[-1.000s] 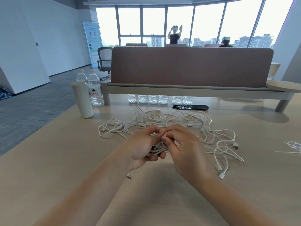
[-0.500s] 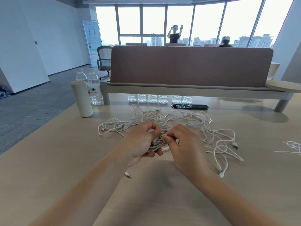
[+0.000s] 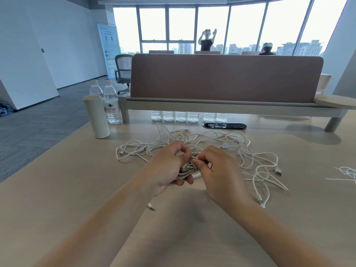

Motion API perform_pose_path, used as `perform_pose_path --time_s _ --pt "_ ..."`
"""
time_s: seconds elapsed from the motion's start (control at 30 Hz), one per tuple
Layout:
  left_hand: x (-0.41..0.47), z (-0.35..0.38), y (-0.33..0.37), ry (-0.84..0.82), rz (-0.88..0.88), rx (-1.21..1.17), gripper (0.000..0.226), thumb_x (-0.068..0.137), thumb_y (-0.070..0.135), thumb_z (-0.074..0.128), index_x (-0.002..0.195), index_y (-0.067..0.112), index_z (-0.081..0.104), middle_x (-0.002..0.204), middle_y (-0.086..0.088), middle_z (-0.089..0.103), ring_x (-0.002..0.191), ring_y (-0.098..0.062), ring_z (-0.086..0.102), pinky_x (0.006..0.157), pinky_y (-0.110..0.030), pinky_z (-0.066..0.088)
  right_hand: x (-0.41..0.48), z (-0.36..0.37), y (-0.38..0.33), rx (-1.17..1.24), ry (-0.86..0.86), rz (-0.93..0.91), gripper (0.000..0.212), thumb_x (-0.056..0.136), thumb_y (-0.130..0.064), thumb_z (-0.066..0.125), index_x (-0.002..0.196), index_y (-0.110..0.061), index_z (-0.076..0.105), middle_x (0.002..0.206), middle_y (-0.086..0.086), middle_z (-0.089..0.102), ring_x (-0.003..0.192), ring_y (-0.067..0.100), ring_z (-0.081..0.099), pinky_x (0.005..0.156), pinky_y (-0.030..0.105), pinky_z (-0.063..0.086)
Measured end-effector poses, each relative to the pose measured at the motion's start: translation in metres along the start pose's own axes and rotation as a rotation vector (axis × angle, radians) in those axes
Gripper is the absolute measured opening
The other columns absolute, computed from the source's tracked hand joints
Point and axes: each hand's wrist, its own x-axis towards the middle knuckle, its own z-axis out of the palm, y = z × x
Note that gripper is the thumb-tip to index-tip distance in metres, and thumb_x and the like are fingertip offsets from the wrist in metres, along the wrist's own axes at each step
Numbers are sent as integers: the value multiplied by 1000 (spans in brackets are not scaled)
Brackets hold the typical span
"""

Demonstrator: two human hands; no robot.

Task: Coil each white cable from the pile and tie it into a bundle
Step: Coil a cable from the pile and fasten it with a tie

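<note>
A tangled pile of white cables (image 3: 227,145) lies on the wooden table (image 3: 57,189) just beyond my hands. My left hand (image 3: 169,166) grips a small coiled white cable (image 3: 185,171), fingers curled round the coil. My right hand (image 3: 215,170) pinches a thin white end at the top of that coil, thumb and forefinger pressed together, touching my left fingertips. A loose plug end (image 3: 150,206) of a cable hangs out below my left wrist onto the table. Most of the coil is hidden inside my palms.
A white cylinder (image 3: 96,116) and two water bottles (image 3: 111,103) stand at the back left. A black oval object (image 3: 224,125) lies behind the pile under a brown desk divider (image 3: 225,78). Thin white ties (image 3: 346,174) lie at the right edge. People stand by the windows.
Both hands have lifted slightly and drawn together over the coil; my right fingers have shifted from the coil's side to pinching the thin end at its top.
</note>
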Motion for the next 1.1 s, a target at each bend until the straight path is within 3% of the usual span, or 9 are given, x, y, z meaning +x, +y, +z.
perform_pose_path --time_s 0.2,0.67,0.97,1.1 --pt "0 0 -1 -6 11 47 12 104 17 51 93 15 55 81 -5 67 55 -24 63 43 -22 37 1 -1 1 -21 -21 -11 27 92 -20 68 74 -34 54 77 -13 55 73 8 51 66 34 44" --pt "-1 3 1 20 30 119 12 105 15 49 94 14 55 85 -7 67 53 -24 65 43 -23 37 2 -3 5 -44 -44 -23 20 93 -23 68 77 -31 59 79 -12 57 74 8 53 67 35 46" --pt "-1 4 -2 15 76 133 16 103 10 49 88 12 56 67 -3 65 51 -28 64 41 -24 34 4 -5 -2 -62 -95 6 28 92 -23 68 73 -37 52 78 -12 55 76 10 52 69 37 45" --pt "0 5 -5 32 96 156 15 102 9 50 89 10 56 74 -8 66 51 -29 65 42 -24 34 6 -7 -5 -87 -145 67 15 93 -26 66 78 -26 65 81 -12 59 79 10 53 73 36 45"
